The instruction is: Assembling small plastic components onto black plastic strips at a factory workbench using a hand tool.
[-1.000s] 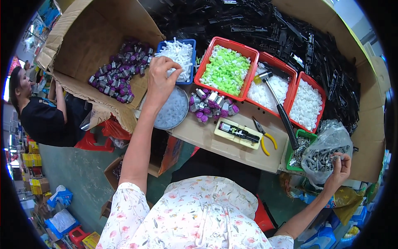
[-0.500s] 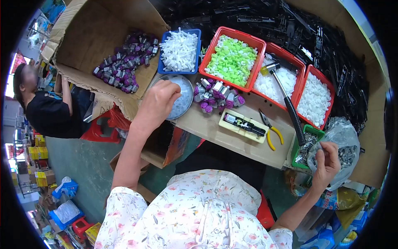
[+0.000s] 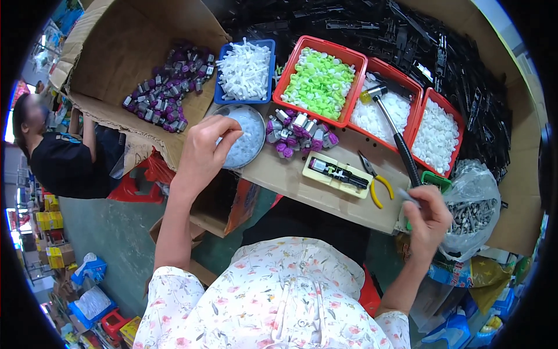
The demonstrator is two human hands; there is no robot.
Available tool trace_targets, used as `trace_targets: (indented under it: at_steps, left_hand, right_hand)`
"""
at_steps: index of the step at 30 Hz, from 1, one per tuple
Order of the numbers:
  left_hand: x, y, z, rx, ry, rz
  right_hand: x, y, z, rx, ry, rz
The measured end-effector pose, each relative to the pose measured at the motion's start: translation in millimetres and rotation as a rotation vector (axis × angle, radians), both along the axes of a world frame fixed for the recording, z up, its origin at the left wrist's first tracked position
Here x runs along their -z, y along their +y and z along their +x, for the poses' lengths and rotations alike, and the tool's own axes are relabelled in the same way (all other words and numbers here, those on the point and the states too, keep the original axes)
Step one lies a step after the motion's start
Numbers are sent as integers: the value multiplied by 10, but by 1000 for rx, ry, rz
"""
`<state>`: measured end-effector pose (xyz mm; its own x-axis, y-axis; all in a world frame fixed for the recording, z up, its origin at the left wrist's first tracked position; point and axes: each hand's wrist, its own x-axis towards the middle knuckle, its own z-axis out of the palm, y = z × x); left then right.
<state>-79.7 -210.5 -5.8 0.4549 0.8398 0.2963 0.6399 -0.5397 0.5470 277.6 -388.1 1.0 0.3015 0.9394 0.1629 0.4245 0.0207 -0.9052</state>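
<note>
My left hand [image 3: 204,150] hovers at the left rim of a round metal bowl [image 3: 253,156] of small pale parts, fingertips pinched together; nothing shows between them. My right hand [image 3: 429,220] is raised at the table's right front edge, pinching a small grey metal pin [image 3: 407,197]. Beside that hand sits a clear plastic bag [image 3: 475,212] full of grey metal pins. Between my hands lie a pile of purple-and-silver small motors [image 3: 299,132] and a pale yellow jig [image 3: 334,171] holding a dark part.
A cardboard box [image 3: 125,43] at left holds more purple motors. Along the back stand a blue bin of white parts [image 3: 244,70], a red bin of green caps [image 3: 319,81] and two red bins of white caps [image 3: 436,134]. A hammer [image 3: 396,136], yellow-handled pliers [image 3: 375,181], black parts [image 3: 418,41]. Another person [image 3: 55,157] sits at left.
My left hand came back from the blue bin to the metal bowl's near rim. My right hand left the bag of pins and rose with a pin pinched in its fingers.
</note>
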Motion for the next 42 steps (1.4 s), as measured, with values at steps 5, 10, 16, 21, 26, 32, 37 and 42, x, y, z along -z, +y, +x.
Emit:
trace_targets:
  at_steps: [5,10,16,21,26,32,37,42]
  left_hand:
    - [26,-258,227,-1,-348,-376]
    - [120,-437,556,12,-797,-751]
    - [141,-518,786,38,-839,-850]
    - [139,-552,895,62,-812,-887]
    - [174,-546,922,96,-807,-917]
    - [240,-542,871,225,-655,-885]
    - [303,-548,885,266,-723,-843]
    - [209,-536,911,287,-534,-671]
  right_hand:
    - [99,329,-548,-194,83,5]
    - [150,463,-782,-249,118,56]
    - [211,373,-680,-191,88,91]
    - [233,330,-628,-212,69,87]
    - [267,318,-557,-228,442,-82]
    - [374,355,-489,-258,810,-220]
    - [381,383,-547,-241,799,-236]
    - [409,384,-533,-252,788,-249]
